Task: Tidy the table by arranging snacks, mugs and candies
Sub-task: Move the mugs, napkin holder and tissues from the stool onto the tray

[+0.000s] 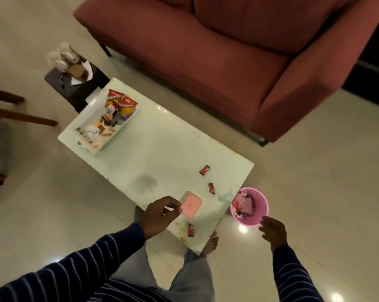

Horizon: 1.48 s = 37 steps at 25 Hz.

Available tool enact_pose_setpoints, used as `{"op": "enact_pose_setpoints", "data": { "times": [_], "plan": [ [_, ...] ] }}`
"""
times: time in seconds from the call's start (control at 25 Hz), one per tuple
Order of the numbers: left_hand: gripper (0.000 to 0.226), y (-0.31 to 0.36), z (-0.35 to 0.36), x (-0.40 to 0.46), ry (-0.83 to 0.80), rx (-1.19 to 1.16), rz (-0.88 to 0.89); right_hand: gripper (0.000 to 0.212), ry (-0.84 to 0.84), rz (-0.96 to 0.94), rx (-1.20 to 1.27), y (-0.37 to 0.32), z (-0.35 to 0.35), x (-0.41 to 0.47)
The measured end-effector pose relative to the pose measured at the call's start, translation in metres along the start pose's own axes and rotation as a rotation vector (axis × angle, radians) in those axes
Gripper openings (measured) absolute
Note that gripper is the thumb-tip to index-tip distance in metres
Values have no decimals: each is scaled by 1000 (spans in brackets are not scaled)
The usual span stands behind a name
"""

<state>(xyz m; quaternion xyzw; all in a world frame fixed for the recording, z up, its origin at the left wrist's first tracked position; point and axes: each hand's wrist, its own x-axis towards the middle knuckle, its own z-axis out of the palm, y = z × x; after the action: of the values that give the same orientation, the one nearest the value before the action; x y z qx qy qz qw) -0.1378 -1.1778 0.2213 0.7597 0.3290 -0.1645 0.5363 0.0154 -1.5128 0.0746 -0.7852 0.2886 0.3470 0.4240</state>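
Three red-wrapped candies lie on the pale low table point(162, 153): one point(204, 170) near the right edge, one point(211, 188) below it, one point(191, 229) at the near corner. A small box with a pink inside point(191, 206) stands near the front edge. My left hand point(161, 214) hovers at the box's left side, fingers curled, holding nothing I can see. My right hand point(273, 232) hangs open beside the pink bin point(249, 207) on the floor. A white tray point(105, 125) at the far left holds snack packets point(121, 104) and a mug point(90, 132).
A red sofa point(238, 62) stands behind the table. A dark stool point(75, 83) with clear glasses and a tissue holder sits at the table's far left corner. Wooden chair legs point(21, 114) show at the left. My bare feet are under the table's near edge.
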Motion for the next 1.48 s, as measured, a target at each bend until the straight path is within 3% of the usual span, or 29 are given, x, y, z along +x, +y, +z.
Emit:
{"op": "enact_pose_setpoints", "data": {
  "times": [0.16, 0.36, 0.6, 0.8, 1.04, 1.48],
  "plan": [
    [7, -10, -82, 14, 71, -34, 38, 9, 46, -82, 11, -27, 52, -65],
    [4, -51, -208, 38, 81, -54, 85, 19, 142, -119, 115, -66, 153, -137],
    [8, -93, -345, 45, 122, -15, 132, 27, 41, -186, 137, -130, 278, -213],
    [13, -103, -382, 37, 191, -67, 127, 26, -4, -313, 154, -172, 328, -240],
    [55, -96, -413, 28, 305, -78, 127, 28, -68, -477, 59, -212, 374, -240],
    [66, -103, -524, 76, 357, -55, 119, 38, -91, -633, -70, -311, 482, -273]
  ]
}}
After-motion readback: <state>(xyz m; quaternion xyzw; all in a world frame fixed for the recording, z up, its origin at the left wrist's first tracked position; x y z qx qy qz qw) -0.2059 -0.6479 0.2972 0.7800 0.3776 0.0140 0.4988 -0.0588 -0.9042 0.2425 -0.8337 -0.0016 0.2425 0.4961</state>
